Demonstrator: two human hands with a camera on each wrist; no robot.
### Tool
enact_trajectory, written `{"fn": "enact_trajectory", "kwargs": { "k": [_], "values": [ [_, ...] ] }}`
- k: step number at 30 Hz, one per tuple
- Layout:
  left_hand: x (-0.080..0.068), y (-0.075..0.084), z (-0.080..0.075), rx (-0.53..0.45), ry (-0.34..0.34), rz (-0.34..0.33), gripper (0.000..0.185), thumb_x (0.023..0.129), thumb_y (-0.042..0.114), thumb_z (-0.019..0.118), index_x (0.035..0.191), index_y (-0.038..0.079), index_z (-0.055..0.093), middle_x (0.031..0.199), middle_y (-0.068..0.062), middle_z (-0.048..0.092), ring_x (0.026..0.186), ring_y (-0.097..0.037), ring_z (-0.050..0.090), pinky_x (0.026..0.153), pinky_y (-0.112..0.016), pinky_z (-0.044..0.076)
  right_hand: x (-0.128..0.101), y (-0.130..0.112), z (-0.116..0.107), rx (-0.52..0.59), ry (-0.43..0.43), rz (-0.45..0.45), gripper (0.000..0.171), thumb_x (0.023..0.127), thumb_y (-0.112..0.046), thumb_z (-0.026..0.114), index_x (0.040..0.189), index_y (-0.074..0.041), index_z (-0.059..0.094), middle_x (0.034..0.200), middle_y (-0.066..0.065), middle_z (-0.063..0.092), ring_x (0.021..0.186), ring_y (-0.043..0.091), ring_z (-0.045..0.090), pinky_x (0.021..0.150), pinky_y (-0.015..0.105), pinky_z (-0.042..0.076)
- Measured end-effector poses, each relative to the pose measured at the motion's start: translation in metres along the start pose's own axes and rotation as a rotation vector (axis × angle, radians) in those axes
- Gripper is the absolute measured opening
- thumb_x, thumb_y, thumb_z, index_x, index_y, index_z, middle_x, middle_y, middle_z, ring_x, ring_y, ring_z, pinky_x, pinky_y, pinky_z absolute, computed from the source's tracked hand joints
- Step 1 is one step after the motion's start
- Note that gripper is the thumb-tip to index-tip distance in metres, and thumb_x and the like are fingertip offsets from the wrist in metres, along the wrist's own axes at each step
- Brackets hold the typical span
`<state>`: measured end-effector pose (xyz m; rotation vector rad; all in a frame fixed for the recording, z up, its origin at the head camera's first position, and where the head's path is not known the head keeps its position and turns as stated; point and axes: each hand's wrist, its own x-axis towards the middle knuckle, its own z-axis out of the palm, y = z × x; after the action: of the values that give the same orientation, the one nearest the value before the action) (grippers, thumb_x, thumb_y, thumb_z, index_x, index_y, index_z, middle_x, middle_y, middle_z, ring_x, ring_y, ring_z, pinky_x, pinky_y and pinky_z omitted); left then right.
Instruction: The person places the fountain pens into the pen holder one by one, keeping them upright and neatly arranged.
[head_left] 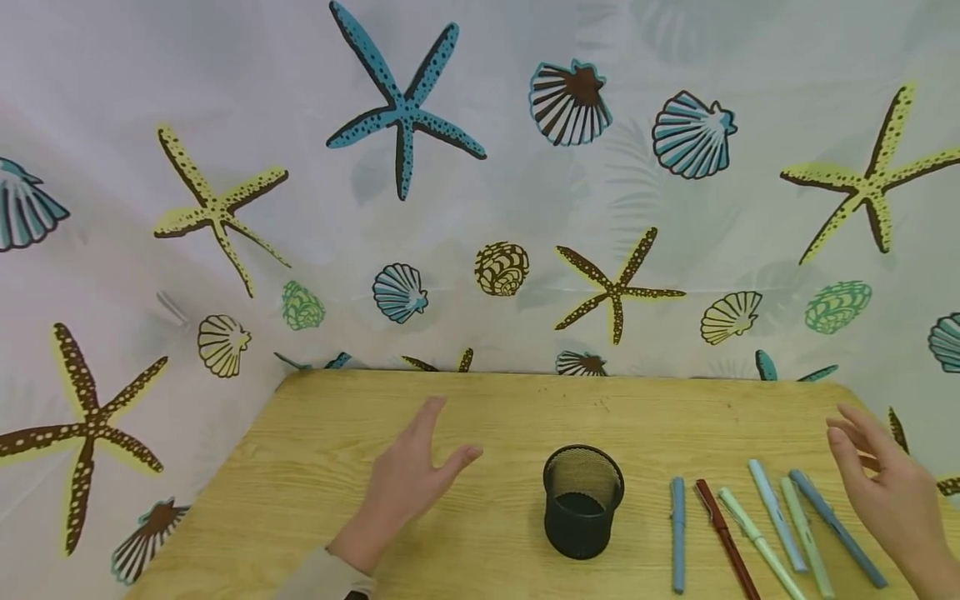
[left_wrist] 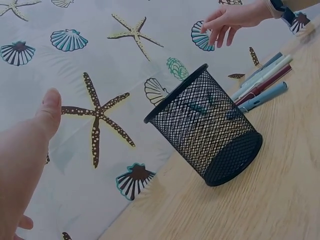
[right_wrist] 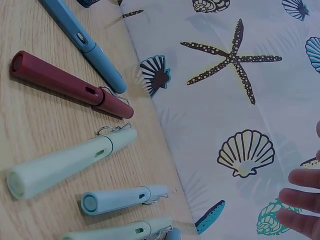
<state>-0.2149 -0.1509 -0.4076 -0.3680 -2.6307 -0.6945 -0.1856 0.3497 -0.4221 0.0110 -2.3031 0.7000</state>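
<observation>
My left hand point(head_left: 408, 475) is raised over the table left of a black mesh pen cup point(head_left: 583, 533), thumb spread and nothing in it. The cup stands upright and looks bare inside. To its right lie several capped pens: a blue pen point(head_left: 678, 533), a dark red pen point(head_left: 726, 537), a pale green pen point(head_left: 761, 542), a light blue pen point(head_left: 777, 517), a green pen point(head_left: 807, 537) and a darker blue pen point(head_left: 838, 529). My right hand point(head_left: 892, 492) hovers at the right beside the pens, fingers loosely bent, holding nothing.
The wooden table point(head_left: 300, 467) reaches back to a white cloth point(head_left: 480, 200) printed with starfish and shells, which also hangs along the left and right sides. In the left wrist view the mesh cup point(left_wrist: 210, 130) stands between my left hand and the pens.
</observation>
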Motion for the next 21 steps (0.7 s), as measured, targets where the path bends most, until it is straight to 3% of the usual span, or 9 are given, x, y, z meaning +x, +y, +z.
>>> {"fn": "enact_trajectory", "kwargs": {
  "k": [1, 3, 5, 7, 10, 15, 18, 21],
  "values": [
    [0.0, 0.003, 0.001, -0.028, -0.001, -0.005, 0.079, 0.083, 0.062, 0.055, 0.141, 0.011, 0.038, 0.139, -0.009, 0.045, 0.113, -0.03, 0.054, 0.065, -0.042, 0.051, -0.001, 0.004, 0.002, -0.003, -0.001, 0.024, 0.04, 0.097, -0.019, 0.051, 0.134, -0.004, 0.048, 0.109, 0.024, 0.062, 0.093, 0.008, 0.06, 0.066, 0.012, 0.044],
    [-0.002, 0.008, 0.005, -0.09, -0.009, -0.02, 0.076, 0.084, 0.06, 0.056, 0.141, 0.012, 0.039, 0.137, -0.009, 0.047, 0.113, -0.03, 0.054, 0.071, -0.045, 0.05, -0.003, 0.016, 0.007, -0.036, 0.003, 0.076, 0.04, 0.097, -0.023, 0.051, 0.132, -0.005, 0.05, 0.107, 0.022, 0.063, 0.087, 0.02, 0.06, 0.06, 0.024, 0.049],
    [-0.003, 0.013, 0.009, -0.16, -0.026, -0.043, 0.073, 0.085, 0.059, 0.055, 0.14, 0.014, 0.039, 0.135, -0.009, 0.049, 0.114, -0.028, 0.053, 0.076, -0.047, 0.049, -0.006, 0.026, 0.012, -0.057, -0.009, 0.12, 0.042, 0.097, -0.028, 0.051, 0.13, -0.003, 0.051, 0.104, 0.022, 0.063, 0.084, 0.016, 0.057, 0.058, 0.04, 0.049],
    [-0.003, 0.018, 0.014, -0.233, -0.041, -0.066, 0.071, 0.086, 0.058, 0.054, 0.14, 0.014, 0.04, 0.135, -0.008, 0.049, 0.116, -0.027, 0.052, 0.08, -0.047, 0.048, -0.007, 0.031, 0.014, -0.068, -0.029, 0.158, 0.045, 0.096, -0.032, 0.051, 0.125, 0.002, 0.052, 0.1, 0.023, 0.061, 0.08, 0.021, 0.055, 0.056, 0.044, 0.048],
    [-0.003, 0.022, 0.022, -0.336, -0.062, -0.086, 0.069, 0.087, 0.058, 0.052, 0.138, 0.013, 0.04, 0.135, -0.009, 0.048, 0.116, -0.028, 0.052, 0.085, -0.047, 0.047, -0.009, 0.047, 0.018, -0.066, -0.073, 0.187, 0.048, 0.095, -0.035, 0.051, 0.121, 0.005, 0.053, 0.096, 0.022, 0.059, 0.077, 0.028, 0.054, 0.056, 0.045, 0.047],
    [-0.004, 0.028, 0.032, -0.545, -0.129, -0.116, 0.065, 0.089, 0.052, 0.053, 0.137, 0.01, 0.039, 0.136, -0.014, 0.045, 0.118, -0.035, 0.049, 0.089, -0.051, 0.043, -0.012, 0.074, 0.026, -0.108, -0.139, 0.178, 0.051, 0.094, -0.04, 0.051, 0.12, 0.004, 0.054, 0.093, 0.02, 0.063, 0.07, 0.025, 0.057, 0.047, 0.033, 0.045],
    [-0.006, 0.032, 0.036, -0.626, -0.184, -0.143, 0.063, 0.09, 0.05, 0.054, 0.137, 0.011, 0.039, 0.135, -0.016, 0.044, 0.119, -0.038, 0.047, 0.09, -0.051, 0.042, -0.013, 0.073, 0.024, -0.118, -0.249, 0.195, 0.057, 0.095, -0.043, 0.048, 0.122, 0.007, 0.05, 0.095, 0.023, 0.062, 0.069, 0.028, 0.058, 0.048, 0.034, 0.044],
    [-0.007, 0.036, 0.042, -0.648, -0.21, -0.177, 0.062, 0.089, 0.049, 0.056, 0.136, 0.011, 0.04, 0.135, -0.017, 0.044, 0.119, -0.039, 0.046, 0.091, -0.05, 0.042, -0.014, 0.057, 0.018, -0.116, -0.357, 0.257, 0.06, 0.096, -0.043, 0.045, 0.122, 0.011, 0.046, 0.095, 0.028, 0.06, 0.07, 0.032, 0.059, 0.052, 0.04, 0.046]
  ]
}}
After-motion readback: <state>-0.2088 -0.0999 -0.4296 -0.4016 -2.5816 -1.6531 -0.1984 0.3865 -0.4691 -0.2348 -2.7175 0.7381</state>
